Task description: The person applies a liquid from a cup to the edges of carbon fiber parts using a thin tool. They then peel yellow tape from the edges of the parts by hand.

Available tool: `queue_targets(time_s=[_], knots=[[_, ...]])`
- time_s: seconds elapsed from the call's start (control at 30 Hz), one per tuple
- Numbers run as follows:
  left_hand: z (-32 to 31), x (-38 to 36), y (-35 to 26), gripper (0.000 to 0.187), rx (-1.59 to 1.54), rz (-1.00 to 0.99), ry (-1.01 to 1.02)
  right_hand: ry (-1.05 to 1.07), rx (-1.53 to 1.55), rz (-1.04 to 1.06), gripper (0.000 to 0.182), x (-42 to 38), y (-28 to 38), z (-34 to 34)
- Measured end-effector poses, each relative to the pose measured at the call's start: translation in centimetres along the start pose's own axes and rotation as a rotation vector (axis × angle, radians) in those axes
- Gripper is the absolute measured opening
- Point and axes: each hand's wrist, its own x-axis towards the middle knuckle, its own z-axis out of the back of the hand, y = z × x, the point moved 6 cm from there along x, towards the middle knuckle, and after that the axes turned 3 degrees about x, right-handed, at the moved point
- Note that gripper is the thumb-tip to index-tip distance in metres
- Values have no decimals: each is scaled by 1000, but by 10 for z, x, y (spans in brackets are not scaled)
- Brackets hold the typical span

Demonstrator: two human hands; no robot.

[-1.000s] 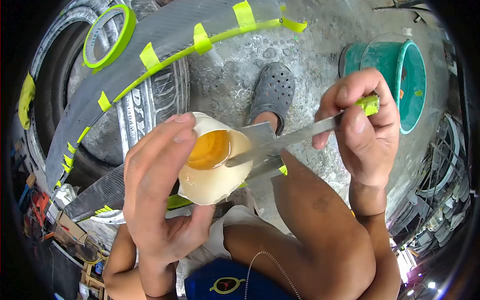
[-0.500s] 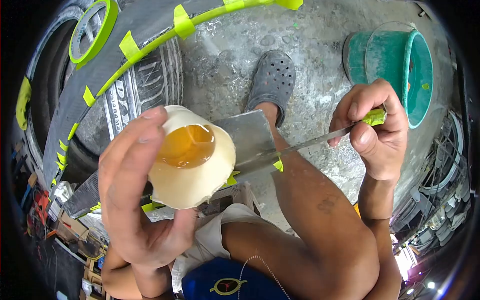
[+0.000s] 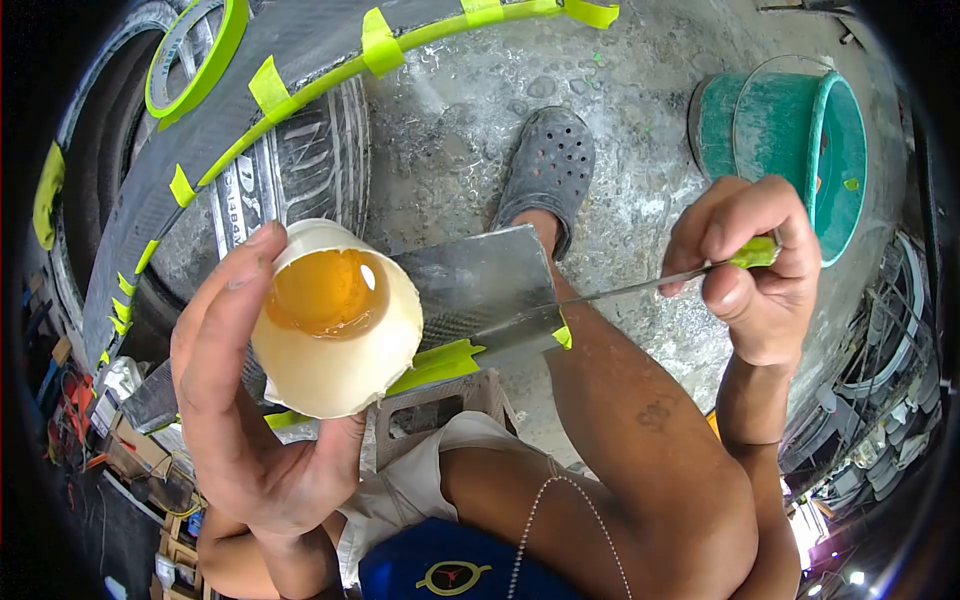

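Observation:
My left hand point(image 3: 235, 400) grips a white paper cup point(image 3: 335, 335) tilted toward me, with amber liquid point(image 3: 315, 290) pooled inside. My right hand point(image 3: 750, 270) holds a thin metal tool point(image 3: 630, 288) by its green-taped handle point(image 3: 752, 252). The tool's tip rests at the edge of a dark carbon-fibre panel point(image 3: 470, 285), which lies across a grey stool point(image 3: 440, 410) and carries a strip of green tape point(image 3: 435, 365). The cup is held beside the panel's left end, apart from the tool.
A tyre point(image 3: 290, 170) lies at the left with a curved carbon-fibre part point(image 3: 220, 100) edged in green tape over it, and a roll of green tape point(image 3: 195, 55) on top. A teal bucket point(image 3: 790, 130) stands at the upper right. My foot in a grey clog point(image 3: 545, 170) rests on the concrete floor.
The tool has come out of the cup and now rests on the panel's edge. My left hand has carried the cup to the left, away from the tool.

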Motion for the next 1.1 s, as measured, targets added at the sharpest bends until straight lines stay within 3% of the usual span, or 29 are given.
queue_targets(time_s=[0.17,0.23,0.37,0.43,0.5,0.57,0.67,0.73,0.77,0.83,0.87,1.03,1.1], knots=[[2,0,0,75,22,0,-6,123,-73,110,33,3,8,3],[3,-1,1,76,22,-10,-21,81,-42,103,34,3,17,1],[-6,11,-15,74,77,-117,-51,78,-93,339,30,8,46,-24],[-9,18,-21,73,65,-178,-35,268,-339,450,33,12,60,-46],[-11,23,-27,72,41,-192,-40,212,-481,627,32,14,60,-74],[-10,26,-28,72,13,-207,-45,282,-560,634,27,15,62,-83],[-11,26,-26,72,94,-221,-26,185,-560,595,27,21,67,-77],[-10,24,-22,70,70,-177,-59,677,-331,294,31,39,62,-71],[-11,22,-19,70,67,-173,-61,681,-332,291,31,34,55,-76],[-11,20,-15,68,52,-183,-93,166,-226,330,35,26,43,-61],[-10,19,-14,68,47,-180,-93,88,-298,340,35,22,42,-59],[-11,22,-23,69,126,-231,2,78,-417,256,36,17,37,-66],[-12,21,-22,70,97,-217,-11,-103,-133,33,35,19,26,-55]])
